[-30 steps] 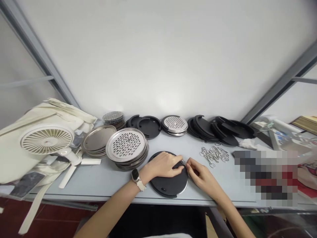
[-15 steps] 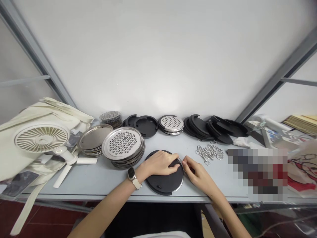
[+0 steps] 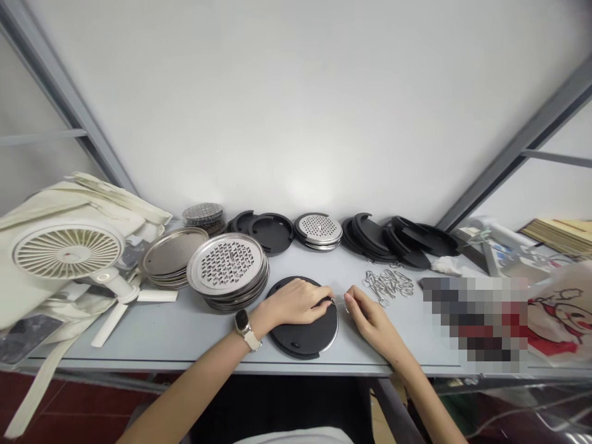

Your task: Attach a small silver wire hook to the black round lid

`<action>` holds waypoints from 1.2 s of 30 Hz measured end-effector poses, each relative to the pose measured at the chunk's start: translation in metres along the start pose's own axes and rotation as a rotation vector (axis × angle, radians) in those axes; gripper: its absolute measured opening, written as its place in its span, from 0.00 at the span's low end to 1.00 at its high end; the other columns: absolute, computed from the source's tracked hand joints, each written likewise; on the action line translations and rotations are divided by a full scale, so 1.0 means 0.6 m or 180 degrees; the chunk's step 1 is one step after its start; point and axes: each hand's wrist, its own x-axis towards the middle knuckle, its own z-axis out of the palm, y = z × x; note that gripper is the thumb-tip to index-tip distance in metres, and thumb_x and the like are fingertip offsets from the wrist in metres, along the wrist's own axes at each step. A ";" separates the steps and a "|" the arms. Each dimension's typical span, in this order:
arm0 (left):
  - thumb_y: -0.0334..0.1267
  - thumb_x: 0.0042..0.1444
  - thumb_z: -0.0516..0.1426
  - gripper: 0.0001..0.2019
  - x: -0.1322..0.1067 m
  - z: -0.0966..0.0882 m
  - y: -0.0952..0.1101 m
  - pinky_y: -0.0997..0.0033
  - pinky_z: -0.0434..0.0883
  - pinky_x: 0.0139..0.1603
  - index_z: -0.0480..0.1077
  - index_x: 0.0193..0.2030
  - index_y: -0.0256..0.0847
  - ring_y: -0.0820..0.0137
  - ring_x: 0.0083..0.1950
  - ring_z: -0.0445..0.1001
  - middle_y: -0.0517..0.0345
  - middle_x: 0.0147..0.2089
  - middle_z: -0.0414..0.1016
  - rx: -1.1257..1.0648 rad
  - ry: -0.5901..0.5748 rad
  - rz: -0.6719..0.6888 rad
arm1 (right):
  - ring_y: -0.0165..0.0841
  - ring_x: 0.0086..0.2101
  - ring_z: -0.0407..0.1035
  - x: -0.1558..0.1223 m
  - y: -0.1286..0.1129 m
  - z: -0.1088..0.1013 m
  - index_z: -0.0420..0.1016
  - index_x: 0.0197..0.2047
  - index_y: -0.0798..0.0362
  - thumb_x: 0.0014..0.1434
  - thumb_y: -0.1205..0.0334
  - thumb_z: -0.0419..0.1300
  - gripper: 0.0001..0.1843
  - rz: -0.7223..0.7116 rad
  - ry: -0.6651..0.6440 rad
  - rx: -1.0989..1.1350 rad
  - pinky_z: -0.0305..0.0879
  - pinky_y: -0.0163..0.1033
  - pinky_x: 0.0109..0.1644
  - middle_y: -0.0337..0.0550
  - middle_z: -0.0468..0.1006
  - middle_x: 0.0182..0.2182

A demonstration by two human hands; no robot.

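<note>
A black round holder (image 3: 309,339) with a metal disc's rim showing at its right lies on the table before me. My left hand (image 3: 298,302), wearing a watch (image 3: 247,330), lies over it palm down. Its fingers are bent and press on the holder near its right edge, beside a small metal ring. Just right of the holder, my right hand (image 3: 370,320) is closed in a pinch on a thin metal wire piece (image 3: 341,302); its exact shape is partly hidden. A pile of metal wire clips with rings (image 3: 388,283) lies beyond my right hand.
Stacked metal grater discs (image 3: 229,265) and plain metal discs (image 3: 176,253) stand at left, near a white fan (image 3: 69,250) and a cream bag (image 3: 50,206). Black holders (image 3: 272,233) line the wall, with a perforated disc (image 3: 319,228) among them. A printed plastic bag (image 3: 564,317) lies at right.
My right hand has drawn slightly away from the holder's edge, widening the gap between my hands, with the wire piece in its fingers. My left hand stays on the holder.
</note>
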 end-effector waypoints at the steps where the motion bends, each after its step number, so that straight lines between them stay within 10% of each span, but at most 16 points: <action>1: 0.38 0.63 0.48 0.10 0.000 0.000 -0.001 0.71 0.61 0.29 0.65 0.48 0.41 0.66 0.32 0.76 0.58 0.31 0.77 -0.0019 0.0014 0.0017 | 0.29 0.23 0.55 0.000 0.000 -0.001 0.54 0.30 0.49 0.67 0.53 0.43 0.15 -0.0011 -0.0030 -0.0016 0.53 0.35 0.30 0.31 0.55 0.21; 36: 0.43 0.59 0.53 0.13 0.006 -0.009 0.002 0.74 0.63 0.31 0.67 0.48 0.40 0.69 0.31 0.74 0.60 0.30 0.74 -0.0432 -0.0135 -0.0409 | 0.28 0.23 0.53 0.000 -0.004 0.002 0.59 0.30 0.51 0.66 0.54 0.46 0.15 -0.0120 -0.0285 -0.0040 0.52 0.33 0.28 0.31 0.57 0.21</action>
